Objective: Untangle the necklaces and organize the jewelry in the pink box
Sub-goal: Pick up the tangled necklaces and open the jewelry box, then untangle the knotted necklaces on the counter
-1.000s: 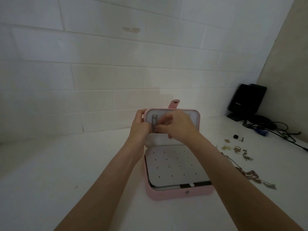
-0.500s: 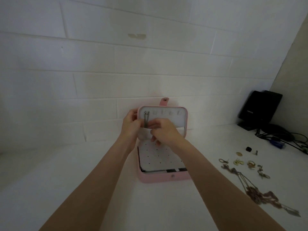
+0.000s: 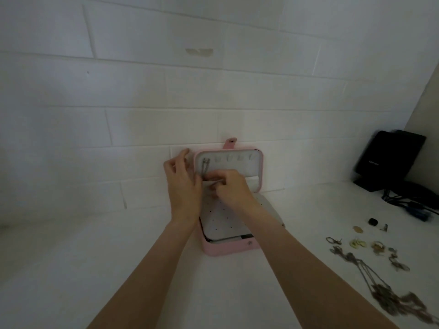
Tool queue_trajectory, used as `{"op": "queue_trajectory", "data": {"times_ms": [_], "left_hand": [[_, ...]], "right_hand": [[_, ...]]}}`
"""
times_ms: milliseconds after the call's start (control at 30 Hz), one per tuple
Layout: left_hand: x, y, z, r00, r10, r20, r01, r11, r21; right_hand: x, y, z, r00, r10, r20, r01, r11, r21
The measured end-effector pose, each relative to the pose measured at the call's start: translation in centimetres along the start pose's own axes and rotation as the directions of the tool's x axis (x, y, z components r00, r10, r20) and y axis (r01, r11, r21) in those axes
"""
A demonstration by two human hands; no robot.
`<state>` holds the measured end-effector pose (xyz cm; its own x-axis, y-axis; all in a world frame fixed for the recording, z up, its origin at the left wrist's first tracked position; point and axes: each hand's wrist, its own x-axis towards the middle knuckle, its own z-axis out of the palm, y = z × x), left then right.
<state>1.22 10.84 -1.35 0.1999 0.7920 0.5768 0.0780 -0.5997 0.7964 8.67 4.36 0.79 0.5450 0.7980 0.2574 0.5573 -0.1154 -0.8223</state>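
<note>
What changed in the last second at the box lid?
The right hand slid down the hung necklace from the hook area to the lid's pocket edge. The left hand stayed at the lid's left side. The pink box stayed open; the loose jewelry stayed untouched.

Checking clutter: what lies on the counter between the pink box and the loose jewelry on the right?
In the head view, bare white counter only, between the open pink jewelry box and the scattered small gold pieces; the right forearm crosses above part of that stretch.
</note>
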Motion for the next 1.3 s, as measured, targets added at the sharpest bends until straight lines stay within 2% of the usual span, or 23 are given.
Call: {"op": "queue_trajectory", "data": {"times_ms": [233,300,433,500,633,733,867,933,1067,1167,1300], "left_hand": [[-1.9,2.0,-0.1,0.988,0.146,-0.051,-0.141,0.985,0.096],[-3.3,3.9,0.8,0.981,0.196,-0.009,-0.195,0.980,0.042],[-7.4,7.9,3.7,0.949,0.264,0.171,-0.249,0.963,-0.105],[-9.7,9.1,5.5,0.893,0.316,0.321,-0.286,0.948,-0.137],[-14.1,10.1,8.1,0.748,0.325,0.579,-0.313,0.942,-0.125],[-16.3,10.5,9.1,0.639,0.288,0.713,-0.300,0.947,-0.113],[-17.4,10.3,9.5,0.429,0.289,0.856,-0.436,0.896,-0.083],[-17.6,9.8,9.4,0.381,0.296,0.876,-0.434,0.894,-0.113],[-17.4,9.4,9.4,0.383,0.304,0.872,-0.460,0.882,-0.105],[-17.4,9.6,9.6,0.422,0.320,0.848,-0.476,0.875,-0.092],[-17.1,9.5,9.2,0.491,0.323,0.809,-0.482,0.874,-0.056]], "right_hand": [[-1.4,-0.5,-2.6,0.996,0.059,-0.064,-0.056,0.998,0.042],[-2.6,-0.6,-4.6,0.996,0.033,-0.083,-0.035,0.999,-0.023],[-6.0,0.6,-9.9,0.988,-0.004,-0.157,-0.027,0.980,-0.199],[-8.1,1.6,-12.9,0.986,0.048,-0.160,-0.098,0.942,-0.322],[-12.6,4.6,-17.6,0.962,0.199,-0.189,-0.272,0.782,-0.561],[-16.0,6.1,-19.7,0.927,0.319,-0.195,-0.373,0.743,-0.556],[-18.8,6.9,-20.3,0.906,0.409,-0.105,-0.399,0.748,-0.531],[-19.6,7.0,-20.1,0.905,0.421,-0.060,-0.391,0.768,-0.508],[-20.4,6.4,-20.2,0.915,0.402,0.023,-0.342,0.806,-0.483],[-20.5,6.6,-20.1,0.931,0.359,0.058,-0.270,0.791,-0.549],[-20.3,7.6,-20.1,0.963,0.258,-0.076,-0.252,0.766,-0.591]]}}
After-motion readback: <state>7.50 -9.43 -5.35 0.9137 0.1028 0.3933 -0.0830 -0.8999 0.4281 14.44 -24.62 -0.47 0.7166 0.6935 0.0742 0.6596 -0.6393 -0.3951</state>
